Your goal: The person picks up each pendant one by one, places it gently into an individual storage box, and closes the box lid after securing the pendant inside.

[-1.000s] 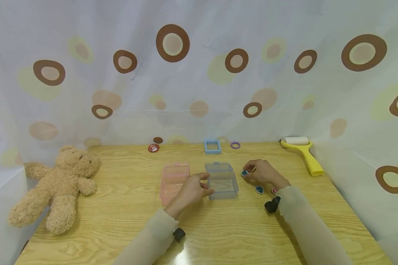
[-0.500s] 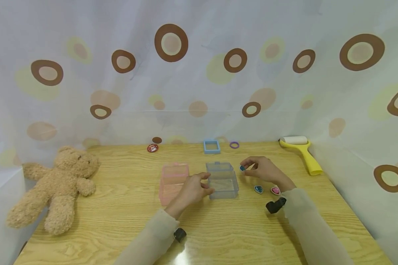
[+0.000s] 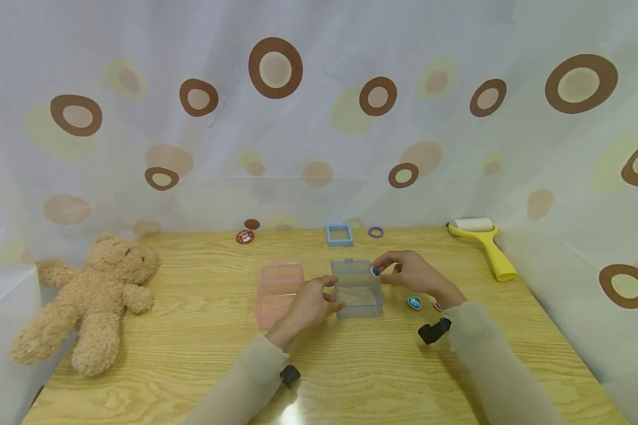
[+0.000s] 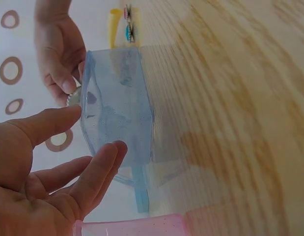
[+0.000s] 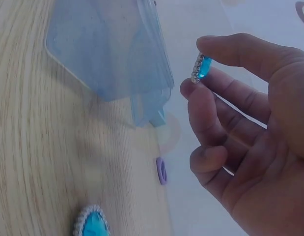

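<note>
A teal-blue gem [image 5: 204, 67] with a silver beaded rim is pinched between the thumb and fingers of my right hand [image 3: 412, 275]. That hand hovers at the right rim of a see-through blue box [image 3: 358, 311], whose lid stands tipped back. My left hand [image 3: 309, 304] is at the box's left side, its fingers extended; in the left wrist view the thumb [image 4: 63, 118] reaches the rim and the fingertips lie against the wall. Another blue gem [image 3: 414, 303] lies on the table right of the box. Beside it a pink gem [image 3: 438, 306] is partly hidden by the right wrist.
A see-through pink box [image 3: 268, 319], lid back, stands left of the blue one. Behind lie a red round piece [image 3: 246, 236], a blue square frame [image 3: 339, 242] and a purple ring [image 3: 376, 232]. A teddy bear [image 3: 93, 295] lies left, a yellow-handled roller [image 3: 494, 254] right.
My right hand has lifted the blue gem off the table and carried it left to the blue box's rim. The left hand has stayed at the box.
</note>
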The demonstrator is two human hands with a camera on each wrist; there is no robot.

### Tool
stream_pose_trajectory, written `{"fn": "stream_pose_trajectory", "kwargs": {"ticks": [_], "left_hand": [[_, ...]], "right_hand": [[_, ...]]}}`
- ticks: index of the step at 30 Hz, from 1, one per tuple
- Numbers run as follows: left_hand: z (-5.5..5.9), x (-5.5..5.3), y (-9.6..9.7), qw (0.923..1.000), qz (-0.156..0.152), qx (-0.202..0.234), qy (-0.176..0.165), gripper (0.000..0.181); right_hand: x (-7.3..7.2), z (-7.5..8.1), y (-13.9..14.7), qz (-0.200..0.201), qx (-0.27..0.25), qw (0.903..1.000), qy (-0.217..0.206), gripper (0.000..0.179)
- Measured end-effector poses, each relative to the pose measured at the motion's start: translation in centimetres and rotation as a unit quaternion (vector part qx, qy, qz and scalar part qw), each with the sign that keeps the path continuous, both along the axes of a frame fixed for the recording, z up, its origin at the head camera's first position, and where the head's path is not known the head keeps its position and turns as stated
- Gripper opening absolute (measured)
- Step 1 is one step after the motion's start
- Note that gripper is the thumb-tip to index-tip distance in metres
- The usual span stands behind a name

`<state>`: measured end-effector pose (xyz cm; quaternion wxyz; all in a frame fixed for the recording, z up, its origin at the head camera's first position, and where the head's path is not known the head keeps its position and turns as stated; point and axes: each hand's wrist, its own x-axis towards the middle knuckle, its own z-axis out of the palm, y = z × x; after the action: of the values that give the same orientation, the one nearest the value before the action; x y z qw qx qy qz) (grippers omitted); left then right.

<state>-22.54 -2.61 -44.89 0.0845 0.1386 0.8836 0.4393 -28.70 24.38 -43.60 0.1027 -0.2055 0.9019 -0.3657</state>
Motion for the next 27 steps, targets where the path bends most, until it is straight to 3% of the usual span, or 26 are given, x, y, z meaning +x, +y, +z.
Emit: {"fn": "stream_pose_trajectory", "kwargs": {"ticks": [8, 17, 27], "left_hand": [[-0.2, -0.1, 0.0, 0.9999, 0.002, 0.006, -0.010, 0.062], [-0.1, -0.2, 0.0, 0.9999, -0.001, 0.004, -0.009, 0.062], [-0.1, -0.1, -0.1, 0.9999, -0.007, 0.008, -0.007, 0.061]], "right_hand": [[0.2, 0.1, -1.3, 0.025, -0.005, 0.9996, -0.015, 0.029], [-0.1, -1.1, -1.9, 0.072, 0.030, 0.9968, 0.017, 0.027], [0.1, -1.6, -2.8, 0.097, 0.059, 0.9931, 0.031, 0.026]]}}
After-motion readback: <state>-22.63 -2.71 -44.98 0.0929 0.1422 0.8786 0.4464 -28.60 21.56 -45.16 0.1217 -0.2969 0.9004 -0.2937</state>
